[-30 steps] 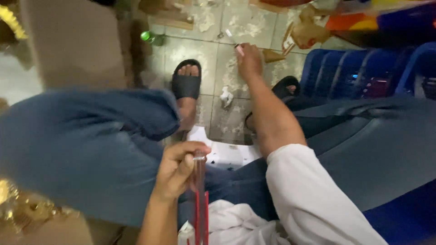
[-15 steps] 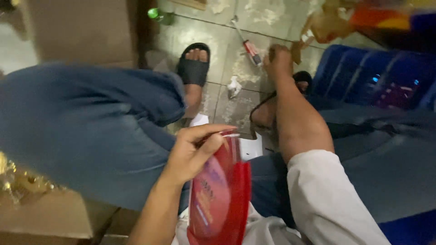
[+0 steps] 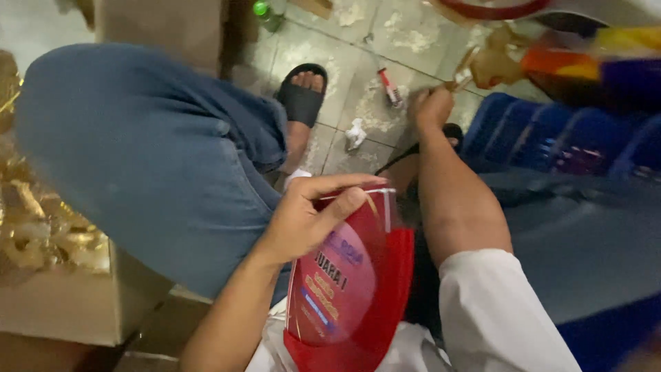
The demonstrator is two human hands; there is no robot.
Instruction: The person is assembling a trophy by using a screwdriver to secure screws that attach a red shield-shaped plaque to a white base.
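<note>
My left hand [image 3: 310,215] grips the top edge of a red plaque [image 3: 348,289] with a clear acrylic front sheet and printed lettering, held upright over my lap. My right hand [image 3: 432,107] reaches down to the tiled floor, arm stretched out in a white sleeve [image 3: 496,310]. Its fingers are curled around the thin end of a gold trophy piece [image 3: 490,67] that lies beside stacked blue chairs. My bent knee in blue jeans [image 3: 151,151] fills the left side.
A foot in a black sandal [image 3: 303,96] rests on the floor tiles. Near it lie a red-and-white tube [image 3: 390,87], crumpled paper [image 3: 354,132] and a green bottle [image 3: 262,9]. Blue plastic chairs [image 3: 551,131] stand right; a cardboard box of gold parts [image 3: 48,234] sits left.
The plaque has turned from edge-on to face-on and risen in my left hand. My right hand has moved right across the floor and closed on the gold trophy piece.
</note>
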